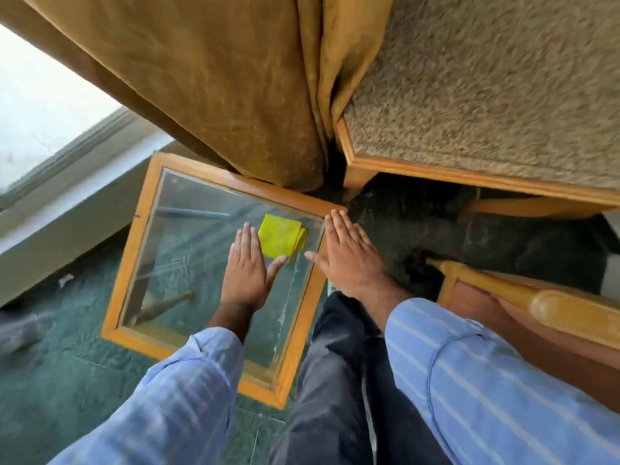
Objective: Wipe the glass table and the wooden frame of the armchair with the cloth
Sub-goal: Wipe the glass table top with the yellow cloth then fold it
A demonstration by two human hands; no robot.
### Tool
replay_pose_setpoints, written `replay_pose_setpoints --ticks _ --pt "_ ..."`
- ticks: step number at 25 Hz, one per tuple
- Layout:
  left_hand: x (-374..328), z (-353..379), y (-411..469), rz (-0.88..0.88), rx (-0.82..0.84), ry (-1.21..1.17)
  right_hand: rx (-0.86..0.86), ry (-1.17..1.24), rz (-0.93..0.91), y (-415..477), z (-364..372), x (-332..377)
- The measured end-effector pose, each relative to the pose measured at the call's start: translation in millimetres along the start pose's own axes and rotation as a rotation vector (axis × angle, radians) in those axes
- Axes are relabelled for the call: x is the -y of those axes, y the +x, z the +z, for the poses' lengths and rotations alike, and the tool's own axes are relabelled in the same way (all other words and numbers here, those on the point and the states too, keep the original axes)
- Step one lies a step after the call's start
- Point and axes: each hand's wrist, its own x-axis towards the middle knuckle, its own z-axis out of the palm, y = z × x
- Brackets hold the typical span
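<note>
A folded yellow cloth (282, 239) lies on the glass table (188, 250), a square pane in an orange wooden frame, near its far right corner. My left hand (246, 266) hovers flat over the glass just left of the cloth, fingers straight, thumb tip at the cloth's near edge. Over the table's right frame edge my right hand (349, 253) is spread flat and holds nothing. The armchair's wooden frame (469, 177) runs under a beige cushion at the upper right.
A mustard curtain (235, 78) hangs down to the table's far edge. A second wooden armrest (536, 303) juts in at the right. My dark-trousered legs stand between table and chair on green floor. A window and sill lie at the left.
</note>
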Motion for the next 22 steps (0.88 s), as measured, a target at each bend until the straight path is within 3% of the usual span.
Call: replay_pose_setpoints --ticks 6,11,13,18,22 --pt "54 65 78 -0.256 0.095 -0.277 0.199 0.196 0.073 102 91 -2" --pt "78 102 126 -0.465 -0.112 -0.446 0.126 0.327 0.121 153 134 15" --pt "78 104 133 -0.542 -0.121 -0.574 0.112 0.411 0.186 163 136 18" --pt "76 86 116 -0.445 0.040 -1.083 0.200 0.747 0.385 160 119 2" --pt "37 57 93 -0.361 0.171 -1.351 0.217 0.964 0.428 126 95 -24"
